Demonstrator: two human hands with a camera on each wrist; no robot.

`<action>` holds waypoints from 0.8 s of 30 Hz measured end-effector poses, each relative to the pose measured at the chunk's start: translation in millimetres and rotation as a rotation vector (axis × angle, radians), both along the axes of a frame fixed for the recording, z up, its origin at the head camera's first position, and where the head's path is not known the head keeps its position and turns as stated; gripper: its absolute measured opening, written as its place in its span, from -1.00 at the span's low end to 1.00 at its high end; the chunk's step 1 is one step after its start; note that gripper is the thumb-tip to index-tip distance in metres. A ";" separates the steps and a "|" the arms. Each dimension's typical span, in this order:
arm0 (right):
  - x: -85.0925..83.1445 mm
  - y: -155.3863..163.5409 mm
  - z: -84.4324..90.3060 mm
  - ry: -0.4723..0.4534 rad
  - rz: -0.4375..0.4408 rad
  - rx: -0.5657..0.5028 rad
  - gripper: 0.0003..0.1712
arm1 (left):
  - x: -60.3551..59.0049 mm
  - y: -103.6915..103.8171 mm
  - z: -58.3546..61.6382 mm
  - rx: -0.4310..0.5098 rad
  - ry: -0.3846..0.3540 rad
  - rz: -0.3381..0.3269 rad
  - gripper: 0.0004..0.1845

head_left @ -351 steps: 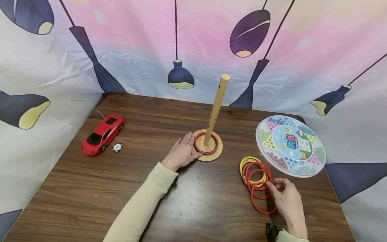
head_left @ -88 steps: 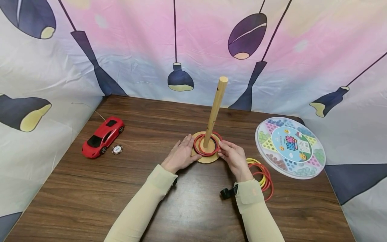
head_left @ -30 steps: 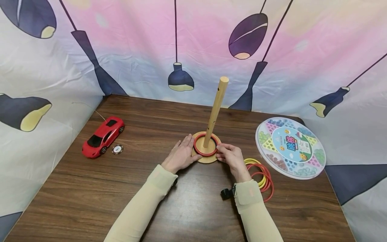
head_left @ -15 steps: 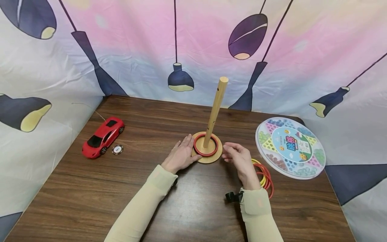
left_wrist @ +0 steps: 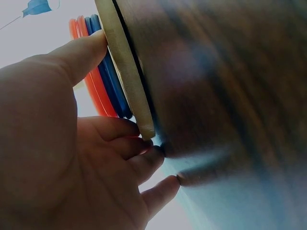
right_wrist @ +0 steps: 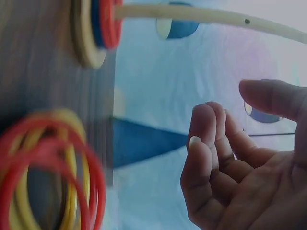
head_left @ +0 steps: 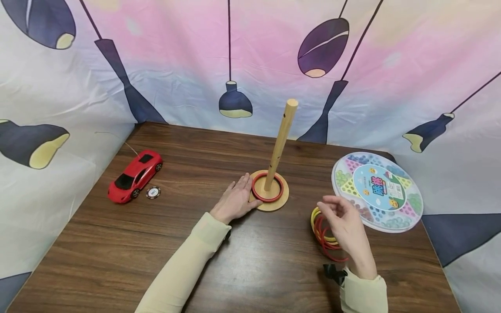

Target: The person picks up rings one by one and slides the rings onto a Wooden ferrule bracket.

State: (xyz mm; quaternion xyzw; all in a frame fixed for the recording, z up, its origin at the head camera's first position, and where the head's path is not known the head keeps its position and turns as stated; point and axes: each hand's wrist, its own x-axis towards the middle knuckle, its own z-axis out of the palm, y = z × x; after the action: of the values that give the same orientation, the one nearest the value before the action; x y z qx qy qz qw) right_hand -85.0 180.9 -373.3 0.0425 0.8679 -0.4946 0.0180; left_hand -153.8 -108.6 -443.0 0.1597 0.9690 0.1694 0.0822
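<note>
A wooden peg [head_left: 281, 143] stands on a round wooden base [head_left: 274, 205], with a red ring [head_left: 267, 194] lying around its foot. My left hand [head_left: 236, 200] rests flat on the table, fingers straight, touching the base's left edge [left_wrist: 125, 72]. My right hand [head_left: 340, 217] hovers just above a pile of red and yellow rings [head_left: 322, 237], its fingers loosely curled and holding nothing. In the right wrist view the right hand [right_wrist: 240, 163] is empty, the ring pile [right_wrist: 48, 167] lies below it and the peg [right_wrist: 206, 15] stands beyond.
A red toy car [head_left: 135, 175] and a small round chip [head_left: 153, 192] sit at the left. A round marble game board [head_left: 376, 190] lies at the right, close to the ring pile. A printed cloth backdrop [head_left: 176, 65] closes in the dark wooden table [head_left: 117, 243].
My right hand has let go of the ring at the peg's base and drawn back right, over the ring pile. The left hand has stayed on the base.
</note>
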 end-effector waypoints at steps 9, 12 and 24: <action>29.0 26.9 -11.6 0.044 -0.147 0.351 -0.52 | 0.4 1.1 1.0 -0.004 -0.004 -0.002 -0.09; 34.9 32.4 -17.7 0.020 -0.178 0.399 -0.54 | 0.6 1.1 0.9 0.000 0.001 0.002 -0.09; 44.6 44.6 -37.7 -0.141 -0.161 0.469 -0.42 | 0.7 0.5 1.7 0.012 -0.005 0.014 -0.08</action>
State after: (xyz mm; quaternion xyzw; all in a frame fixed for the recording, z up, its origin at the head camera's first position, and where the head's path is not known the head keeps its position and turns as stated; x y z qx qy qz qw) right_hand -40.4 225.6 -411.0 0.1491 0.9493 -0.2753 0.0287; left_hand -153.1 -108.1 -441.3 0.1532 0.9689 0.1760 0.0824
